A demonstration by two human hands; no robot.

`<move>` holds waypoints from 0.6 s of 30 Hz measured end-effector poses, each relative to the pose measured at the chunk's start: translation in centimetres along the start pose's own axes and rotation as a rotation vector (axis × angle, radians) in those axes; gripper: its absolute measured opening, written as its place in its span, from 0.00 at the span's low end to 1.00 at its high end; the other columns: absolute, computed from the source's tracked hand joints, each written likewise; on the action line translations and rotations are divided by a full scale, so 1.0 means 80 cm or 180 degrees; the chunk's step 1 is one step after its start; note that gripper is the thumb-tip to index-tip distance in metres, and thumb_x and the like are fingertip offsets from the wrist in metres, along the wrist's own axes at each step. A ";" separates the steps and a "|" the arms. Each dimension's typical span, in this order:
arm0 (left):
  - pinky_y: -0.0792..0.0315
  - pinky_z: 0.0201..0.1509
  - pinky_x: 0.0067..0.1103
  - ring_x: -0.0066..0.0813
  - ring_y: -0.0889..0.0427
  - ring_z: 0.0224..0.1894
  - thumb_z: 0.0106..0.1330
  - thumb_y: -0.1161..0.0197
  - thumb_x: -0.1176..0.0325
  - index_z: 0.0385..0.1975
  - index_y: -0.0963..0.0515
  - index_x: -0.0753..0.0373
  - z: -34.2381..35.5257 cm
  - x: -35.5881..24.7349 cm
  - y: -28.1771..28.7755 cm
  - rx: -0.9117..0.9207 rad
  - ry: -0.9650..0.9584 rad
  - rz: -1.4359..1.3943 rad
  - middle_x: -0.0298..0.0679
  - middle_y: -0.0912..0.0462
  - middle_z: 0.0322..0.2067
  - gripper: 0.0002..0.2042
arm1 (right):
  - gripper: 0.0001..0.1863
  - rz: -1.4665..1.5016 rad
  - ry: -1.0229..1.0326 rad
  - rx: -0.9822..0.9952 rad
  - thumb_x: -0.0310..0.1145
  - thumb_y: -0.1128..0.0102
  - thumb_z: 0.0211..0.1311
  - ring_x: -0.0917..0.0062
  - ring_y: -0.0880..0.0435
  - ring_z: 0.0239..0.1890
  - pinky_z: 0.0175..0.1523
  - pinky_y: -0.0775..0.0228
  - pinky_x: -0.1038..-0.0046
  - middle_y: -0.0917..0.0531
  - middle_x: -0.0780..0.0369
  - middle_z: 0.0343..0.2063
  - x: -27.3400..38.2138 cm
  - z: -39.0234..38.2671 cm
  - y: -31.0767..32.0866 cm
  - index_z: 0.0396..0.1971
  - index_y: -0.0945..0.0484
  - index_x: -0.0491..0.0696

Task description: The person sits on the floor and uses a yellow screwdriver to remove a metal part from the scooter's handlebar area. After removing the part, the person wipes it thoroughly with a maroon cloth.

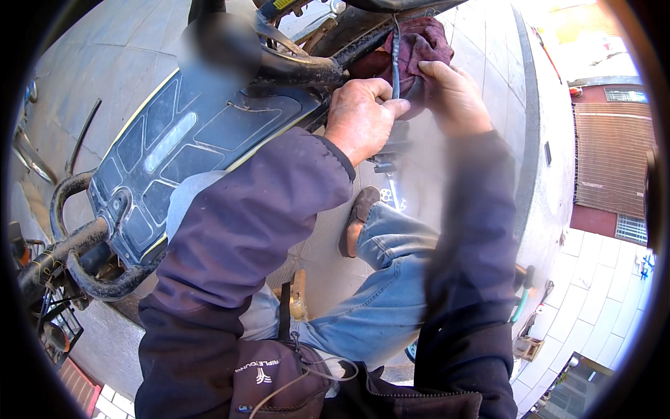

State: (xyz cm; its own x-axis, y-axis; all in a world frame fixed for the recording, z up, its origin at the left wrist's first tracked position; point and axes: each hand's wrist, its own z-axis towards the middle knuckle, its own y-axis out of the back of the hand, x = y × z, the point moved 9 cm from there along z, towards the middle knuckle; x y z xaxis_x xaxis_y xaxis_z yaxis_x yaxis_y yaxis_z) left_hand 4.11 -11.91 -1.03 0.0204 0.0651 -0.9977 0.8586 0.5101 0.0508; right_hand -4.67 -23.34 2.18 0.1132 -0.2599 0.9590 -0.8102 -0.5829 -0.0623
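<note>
A grey cable (396, 59) runs down from the dark vehicle frame (300, 68), and its lower end is pinched between the thumb and finger of my left hand (359, 120). Just to the right, my right hand (457, 98) grips a crumpled maroon cloth (424, 45). The cloth hangs behind the cable and bunches up below the frame tubes. My right fingertips are partly hidden by its folds. Left of my hands lies the vehicle's dark footboard (209, 133), with moulded panels and a yellow-green edge.
Bent black tubes (87, 279) stick out at the footboard's lower left. My shoe (361, 213) rests on the paved floor near a metal tool (392, 190). A low kerb (534, 126) runs along the right, with a brown shutter (611, 157) beyond it.
</note>
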 end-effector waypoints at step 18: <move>0.28 0.36 0.32 0.46 0.21 0.27 0.52 0.32 0.62 0.21 0.22 0.66 -0.004 -0.005 0.006 -0.0100 0.0165 0.0322 0.50 0.21 0.20 0.12 | 0.08 0.1011 -0.0603 0.0211 0.24 0.41 0.55 0.77 0.21 0.32 0.40 0.29 0.73 0.18 0.62 0.31 -0.041 0.004 -0.042 0.36 0.23 0.41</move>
State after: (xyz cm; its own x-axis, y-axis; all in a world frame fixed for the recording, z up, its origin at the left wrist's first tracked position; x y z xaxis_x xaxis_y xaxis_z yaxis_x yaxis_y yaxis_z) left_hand 4.39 -11.43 -0.55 0.0789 0.1613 -0.9837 0.8371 0.5252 0.1533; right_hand -2.11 -20.76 -0.81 -0.0283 -0.5700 0.8211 -0.7837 -0.4972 -0.3722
